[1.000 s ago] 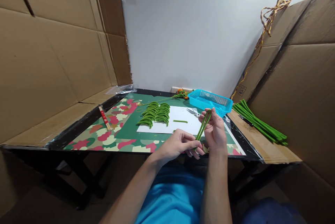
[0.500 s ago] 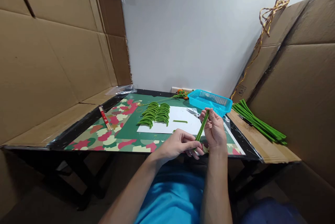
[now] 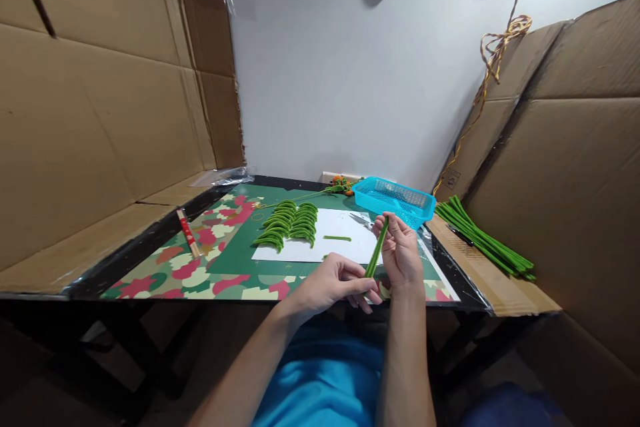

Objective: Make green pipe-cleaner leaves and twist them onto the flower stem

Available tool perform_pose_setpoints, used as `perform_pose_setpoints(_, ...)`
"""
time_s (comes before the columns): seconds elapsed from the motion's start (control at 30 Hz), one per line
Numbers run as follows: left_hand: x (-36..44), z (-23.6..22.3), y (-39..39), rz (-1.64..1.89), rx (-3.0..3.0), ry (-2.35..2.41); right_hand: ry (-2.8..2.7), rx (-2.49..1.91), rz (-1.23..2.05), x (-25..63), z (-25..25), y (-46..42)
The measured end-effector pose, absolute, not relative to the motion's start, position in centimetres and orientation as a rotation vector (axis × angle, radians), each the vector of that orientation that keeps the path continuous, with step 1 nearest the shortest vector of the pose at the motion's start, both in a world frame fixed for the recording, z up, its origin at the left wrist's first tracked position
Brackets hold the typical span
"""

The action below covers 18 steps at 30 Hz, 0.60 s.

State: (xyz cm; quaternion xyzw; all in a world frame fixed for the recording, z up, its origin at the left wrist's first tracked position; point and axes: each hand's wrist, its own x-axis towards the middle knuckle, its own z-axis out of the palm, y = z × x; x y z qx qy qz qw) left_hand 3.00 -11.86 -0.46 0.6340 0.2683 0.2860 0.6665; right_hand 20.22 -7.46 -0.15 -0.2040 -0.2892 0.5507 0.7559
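Observation:
My left hand (image 3: 347, 282) pinches the lower end of a few green pipe cleaners (image 3: 377, 248) held together as a narrow strip. At the upper end, the fingertips of my right hand (image 3: 401, 247) close on the same strip, which slants up to the right above the table's front edge. Beyond my hands, a short straight green pipe cleaner piece (image 3: 337, 238) lies on a white sheet (image 3: 330, 252). To its left, two columns of curved green leaf shapes (image 3: 285, 226) overlap. Scissors (image 3: 361, 221) lie behind my right hand, which partly hides them.
A blue plastic basket (image 3: 395, 200) stands at the back right, beside orange and green flowers (image 3: 343, 184). Long green pipe cleaners (image 3: 485, 240) and a black pen (image 3: 460, 235) lie on cardboard at right. A red-wrapped stick bundle (image 3: 188, 234) rests at left. Cardboard walls (image 3: 115, 94) flank the table.
The camera view has tilted and shifted slightly, so everything sits a little left and lower. Both hands keep their hold on the strip, which now shows its face more broadly.

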Motion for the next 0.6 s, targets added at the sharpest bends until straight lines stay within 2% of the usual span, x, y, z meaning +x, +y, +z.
perform_pose_setpoints(0.6, 3.16, -1.09, -11.18, 0.64, 1.44, 0.578, -0.512, -0.425, 1.171, 20.71, -0.19, -7.23)
